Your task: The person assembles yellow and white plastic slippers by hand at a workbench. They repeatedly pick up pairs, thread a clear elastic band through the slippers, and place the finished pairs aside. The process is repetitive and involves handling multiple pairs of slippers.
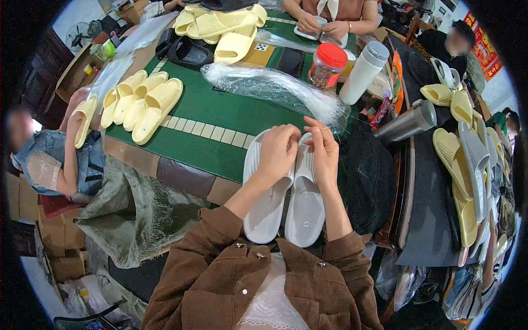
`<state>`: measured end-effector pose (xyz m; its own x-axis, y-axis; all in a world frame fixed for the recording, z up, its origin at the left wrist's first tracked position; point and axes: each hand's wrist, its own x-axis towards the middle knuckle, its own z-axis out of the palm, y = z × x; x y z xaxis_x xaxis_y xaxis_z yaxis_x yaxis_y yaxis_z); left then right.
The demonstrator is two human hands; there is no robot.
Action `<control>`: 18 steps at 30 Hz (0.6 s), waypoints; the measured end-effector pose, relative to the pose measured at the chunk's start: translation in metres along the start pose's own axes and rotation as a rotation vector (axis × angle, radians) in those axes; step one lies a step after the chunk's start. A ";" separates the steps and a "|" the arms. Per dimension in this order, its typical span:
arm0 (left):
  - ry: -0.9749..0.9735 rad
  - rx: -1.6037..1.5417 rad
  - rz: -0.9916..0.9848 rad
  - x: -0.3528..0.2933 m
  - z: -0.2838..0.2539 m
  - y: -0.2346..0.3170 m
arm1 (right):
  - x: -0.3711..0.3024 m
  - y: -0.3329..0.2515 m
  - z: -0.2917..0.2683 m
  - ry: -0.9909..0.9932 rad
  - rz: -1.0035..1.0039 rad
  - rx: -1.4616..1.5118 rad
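A pair of light grey slippers (267,217) lies side by side at the table's near edge, toes pointing away from me. My left hand (279,151) is over the strap of the left slipper, fingers curled and closed near its inner edge. Over the right slipper, my right hand (323,148) has thumb and fingers drawn together, fingertips close to the left hand's. What the fingertips pinch is too small to make out. Just beyond the hands lies a bundle of clear plastic strands (275,91).
Pale yellow slippers (157,107) stand in a row at left, more piled at the far side (220,27). A red-lidded jar (325,69), white bottle (364,71) and steel tumbler (410,122) stand at right. Co-workers sit left and opposite, one handling slippers (308,30).
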<state>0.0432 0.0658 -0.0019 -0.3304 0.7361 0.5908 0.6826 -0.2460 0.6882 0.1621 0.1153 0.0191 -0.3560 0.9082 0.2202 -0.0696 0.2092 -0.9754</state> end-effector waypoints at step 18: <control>-0.099 0.030 -0.005 0.002 -0.002 0.006 | -0.020 -0.041 -0.025 0.087 -0.100 0.509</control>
<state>0.0451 0.0642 0.0039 -0.2684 0.7963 0.5421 0.7011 -0.2244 0.6768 0.1952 0.0973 0.0553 -0.2473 0.9240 0.2916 -0.5509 0.1135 -0.8268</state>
